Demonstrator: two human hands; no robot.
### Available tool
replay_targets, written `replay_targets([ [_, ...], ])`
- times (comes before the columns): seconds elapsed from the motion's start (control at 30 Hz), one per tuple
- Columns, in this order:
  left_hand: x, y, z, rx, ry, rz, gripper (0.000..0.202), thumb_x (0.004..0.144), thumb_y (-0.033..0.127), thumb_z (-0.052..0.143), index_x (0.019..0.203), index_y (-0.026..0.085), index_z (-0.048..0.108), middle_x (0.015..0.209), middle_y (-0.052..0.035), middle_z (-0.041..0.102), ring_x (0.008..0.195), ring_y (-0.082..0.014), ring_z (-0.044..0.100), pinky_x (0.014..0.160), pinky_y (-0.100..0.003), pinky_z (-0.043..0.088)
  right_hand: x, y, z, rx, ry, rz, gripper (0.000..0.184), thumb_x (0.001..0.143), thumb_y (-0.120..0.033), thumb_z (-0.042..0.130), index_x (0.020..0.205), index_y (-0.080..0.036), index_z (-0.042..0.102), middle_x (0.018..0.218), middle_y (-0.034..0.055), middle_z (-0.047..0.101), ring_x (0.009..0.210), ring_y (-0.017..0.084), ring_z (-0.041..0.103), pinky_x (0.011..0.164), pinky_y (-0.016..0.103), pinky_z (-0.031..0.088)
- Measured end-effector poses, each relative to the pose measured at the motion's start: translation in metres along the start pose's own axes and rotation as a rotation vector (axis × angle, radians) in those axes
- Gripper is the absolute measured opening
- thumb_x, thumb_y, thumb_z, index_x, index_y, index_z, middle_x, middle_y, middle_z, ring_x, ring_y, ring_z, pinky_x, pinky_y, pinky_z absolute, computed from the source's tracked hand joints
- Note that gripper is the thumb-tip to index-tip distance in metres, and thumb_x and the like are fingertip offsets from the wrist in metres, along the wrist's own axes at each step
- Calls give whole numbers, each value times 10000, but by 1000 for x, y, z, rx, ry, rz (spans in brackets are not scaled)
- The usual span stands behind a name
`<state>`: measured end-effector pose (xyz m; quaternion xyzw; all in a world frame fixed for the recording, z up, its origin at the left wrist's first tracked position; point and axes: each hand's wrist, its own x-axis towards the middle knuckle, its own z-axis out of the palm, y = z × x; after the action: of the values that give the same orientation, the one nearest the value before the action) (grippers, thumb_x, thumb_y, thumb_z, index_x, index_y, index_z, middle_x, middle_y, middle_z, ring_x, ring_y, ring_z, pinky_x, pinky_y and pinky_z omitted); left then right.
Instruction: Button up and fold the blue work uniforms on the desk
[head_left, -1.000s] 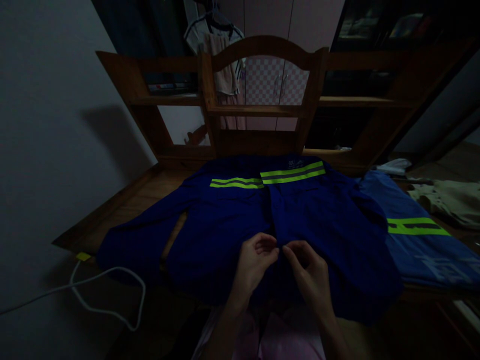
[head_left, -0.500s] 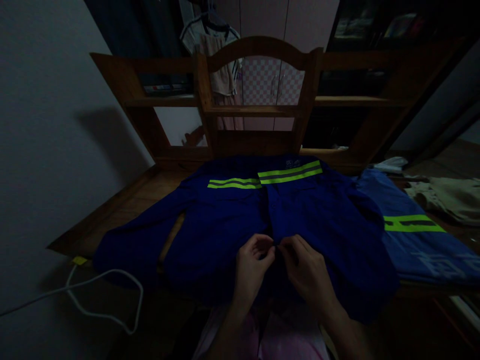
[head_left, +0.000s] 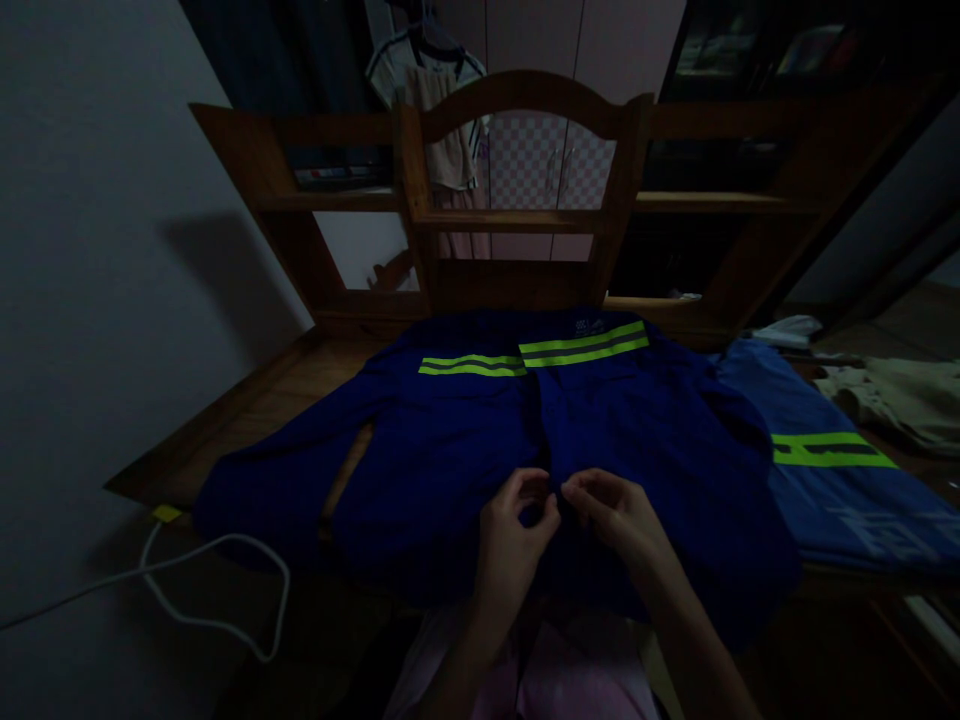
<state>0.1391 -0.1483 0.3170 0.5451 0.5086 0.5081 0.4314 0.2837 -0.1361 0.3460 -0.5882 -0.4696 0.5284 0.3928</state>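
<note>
A dark blue work jacket (head_left: 465, 440) with yellow-green reflective stripes lies spread out, front up, on a wooden surface (head_left: 285, 385). My left hand (head_left: 514, 535) and my right hand (head_left: 619, 520) meet at the jacket's front opening near its lower hem. Both hands are closed in a pinch on the two front edges of the cloth, fingertips almost touching. What lies between the fingertips is too dark to make out.
A second, lighter blue garment (head_left: 832, 470) with a reflective stripe lies to the right, and a beige garment (head_left: 892, 395) beyond it. A wooden shelf unit (head_left: 517, 200) stands behind. A white cable (head_left: 210, 580) loops at the lower left by the wall.
Both hands stayed at the jacket's front opening with only small finger movements. The view shifted slightly.
</note>
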Motion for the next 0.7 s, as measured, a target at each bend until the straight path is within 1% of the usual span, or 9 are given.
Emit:
replay_targets([
  [0.17,3,-2,-3,24,-56,-5,231,799,169,591,1025,211,572,915,-24,646,857,-139,640,757,-243,523,3,9,4,-38,1,-34,336,747,-466,651,807,-138,621,572,-10,526,464,71,444,402,179,304],
  [0.23,1,0,1,73,-36,-10,174,831,208,568,1005,213,580,922,-27,644,855,-141,638,760,-254,527,-1,13,8,-28,-4,-85,369,771,-477,628,949,-156,588,666,3,567,512,92,502,413,182,353],
  [0.3,-4,4,4,140,-13,5,148,866,259,534,998,220,590,975,-38,632,878,-146,633,773,-267,532,-8,12,8,-9,-19,-141,467,791,-476,613,1147,-202,485,815,21,606,590,122,570,450,202,427],
  [0.37,-8,8,-2,236,20,64,167,883,294,512,1009,230,601,1078,-55,598,955,-162,617,815,-287,531,-17,5,-3,-17,-6,-181,554,811,-472,594,1266,-250,368,963,45,612,688,152,621,530,243,504],
  [0.4,-8,10,-11,306,49,108,178,883,306,511,1017,236,606,1137,-62,572,1013,-176,599,856,-305,522,-20,0,-15,-50,14,-195,562,822,-476,580,1286,-263,343,1011,57,609,728,164,636,571,264,528],
  [0.47,2,10,-43,498,141,195,211,872,334,524,1041,244,610,1245,-71,510,1136,-211,539,961,-355,470,-21,-13,-50,-184,101,-241,529,831,-491,561,1274,-273,370,1070,68,603,805,185,647,634,288,548],
  [0.57,42,5,-116,824,295,226,386,821,459,563,1123,218,584,1368,-107,408,1278,-293,405,1055,-448,365,1,-36,-123,-588,298,-353,451,819,-523,558,1180,-264,481,1081,68,613,939,221,627,740,314,540],
  [0.63,81,2,-166,1005,339,105,696,713,595,620,1257,178,499,1468,-174,261,1331,-401,289,1046,-553,314,30,-49,-167,-910,417,-443,520,802,-529,574,1210,-220,480,1148,116,585,1043,260,585,900,371,478],
  [0.7,120,0,-204,1088,288,-82,954,611,698,635,1343,131,406,1491,-241,193,1328,-477,239,1003,-642,284,67,-56,-197,-1145,471,-447,707,771,-535,605,1309,-113,421,1278,227,480,1204,341,465,998,428,384],
])
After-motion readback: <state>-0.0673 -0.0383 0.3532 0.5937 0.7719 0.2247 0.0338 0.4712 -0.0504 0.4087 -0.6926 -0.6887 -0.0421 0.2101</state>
